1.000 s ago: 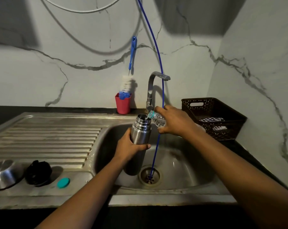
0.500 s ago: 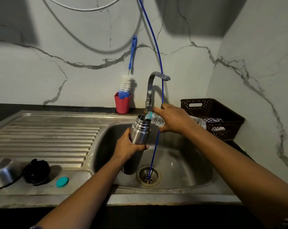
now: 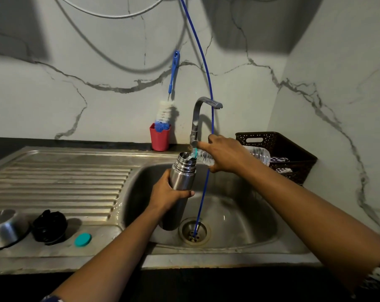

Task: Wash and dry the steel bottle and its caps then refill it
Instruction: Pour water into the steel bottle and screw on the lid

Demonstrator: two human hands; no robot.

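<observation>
Left hand [image 3: 167,192] stayed wrapped round the steel bottle [image 3: 182,174], right hand [image 3: 226,155] gripped the plastic bottle [image 3: 258,154], base lifted higher than a second before, neck at the steel mouth

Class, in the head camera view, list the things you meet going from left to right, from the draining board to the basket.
Steel cup cap → black stopper cap → teal lid → steel bottle → brown basket.

— How many bottles?
— Two: one ribbed steel bottle [image 3: 181,176], one clear plastic bottle [image 3: 259,155].
— And caps?
— Three — one domed steel cap [image 3: 6,228], one black plastic stopper [image 3: 49,227], one small round teal lid [image 3: 82,239].
— Anything else?
— One red plastic cup [image 3: 160,139], one white-bristled bottle brush [image 3: 165,114], one dark brown lattice basket [image 3: 276,141].
</observation>
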